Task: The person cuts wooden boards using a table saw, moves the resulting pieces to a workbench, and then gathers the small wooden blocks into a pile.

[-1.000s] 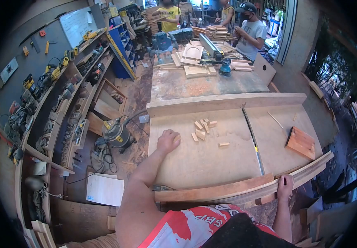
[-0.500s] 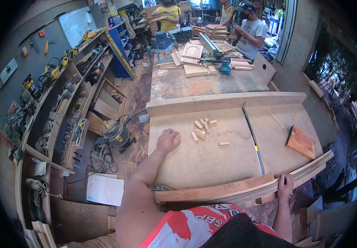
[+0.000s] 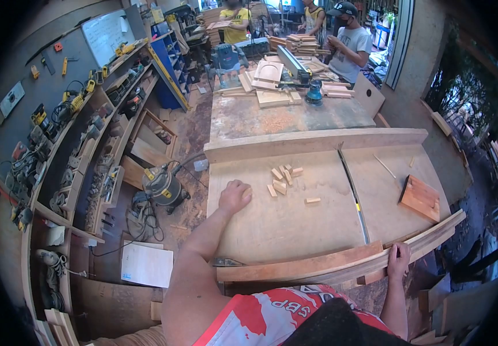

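Note:
My left hand (image 3: 235, 196) rests on the left side of a plywood crosscut sled (image 3: 295, 225), its fingers curled closed. A bit of pale wood shows at its fingertips, apparently a small wood block mostly hidden by the hand. Several small wood blocks (image 3: 280, 187) lie loose to its right, with one block (image 3: 313, 200) apart from them. My right hand (image 3: 398, 259) is wrapped over the sled's layered front rail (image 3: 427, 236). A reddish wood strip (image 3: 301, 263) lies along the near edge. The slot (image 3: 350, 184) runs front to back through the sled.
A reddish wood board (image 3: 419, 198) and thin stick (image 3: 384, 166) lie right of the slot. Beyond the back fence (image 3: 318, 143), a worktable (image 3: 231, 118) carries boards and power tools. A shop vacuum (image 3: 163, 185) stands left. Several people work at the back.
At the back, the person in yellow has shifted the flat piece they hold, which now shows more to the left. My two hands and the wood blocks stay in place.

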Tool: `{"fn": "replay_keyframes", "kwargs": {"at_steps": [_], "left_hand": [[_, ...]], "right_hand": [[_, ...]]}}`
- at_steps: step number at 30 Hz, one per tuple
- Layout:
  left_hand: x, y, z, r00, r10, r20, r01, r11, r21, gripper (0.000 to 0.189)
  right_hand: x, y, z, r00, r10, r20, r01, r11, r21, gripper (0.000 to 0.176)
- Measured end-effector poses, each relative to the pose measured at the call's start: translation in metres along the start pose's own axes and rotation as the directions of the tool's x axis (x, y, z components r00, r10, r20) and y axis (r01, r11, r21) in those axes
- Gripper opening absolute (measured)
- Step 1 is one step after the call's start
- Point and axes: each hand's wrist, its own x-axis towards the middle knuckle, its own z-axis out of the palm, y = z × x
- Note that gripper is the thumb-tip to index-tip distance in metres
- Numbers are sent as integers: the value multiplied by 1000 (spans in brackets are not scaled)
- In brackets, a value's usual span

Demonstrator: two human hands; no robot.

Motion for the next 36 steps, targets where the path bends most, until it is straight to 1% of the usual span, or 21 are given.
{"fn": "replay_keyframes", "kwargs": {"at_steps": [1, 3, 14, 22, 28, 30, 32, 34, 35, 36], "left_hand": [[0, 0, 1, 1000, 0, 2, 0, 1000, -4, 31], [0, 1, -1, 1000, -4, 4, 4, 1000, -5, 31], [0, 2, -1, 1000, -8, 9, 8, 1000, -4, 32], [0, 2, -2, 1000, 8, -13, -8, 1000, -13, 31], [0, 2, -2, 1000, 9, -11, -9, 1000, 1, 31], [-4, 0, 2, 1000, 0, -13, 0, 1000, -11, 31], [2, -1, 1, 998, 14, -63, -15, 1000, -20, 31], [1, -2, 1, 1000, -16, 12, 16, 1000, -6, 32], [9, -2, 1, 1000, -6, 2, 6, 1000, -13, 32], [10, -4, 2, 1000, 9, -30, -9, 1000, 21, 32]], "right_hand": [[0, 0, 0, 1000, 0, 0, 0, 1000, 0, 7], [1, -1, 0, 999, -49, -8, 49, 999, -12, 8], [0, 0, 0, 999, -41, -8, 41, 999, -21, 9], [0, 2, 0, 999, -36, 8, 36, 999, -15, 9], [-1, 3, 1, 999, -40, -9, 40, 999, -11, 9], [0, -4, -1, 1000, 28, -4, -28, 1000, 8, 8], [-5, 2, 2, 1000, 4, -26, -4, 1000, 0, 8], [-2, 8, 6, 998, -25, -55, 25, 1000, -7, 10], [4, 8, 8, 997, -30, -68, 30, 999, -13, 10], [4, 9, 9, 998, -19, -67, 17, 999, -28, 10]]}}
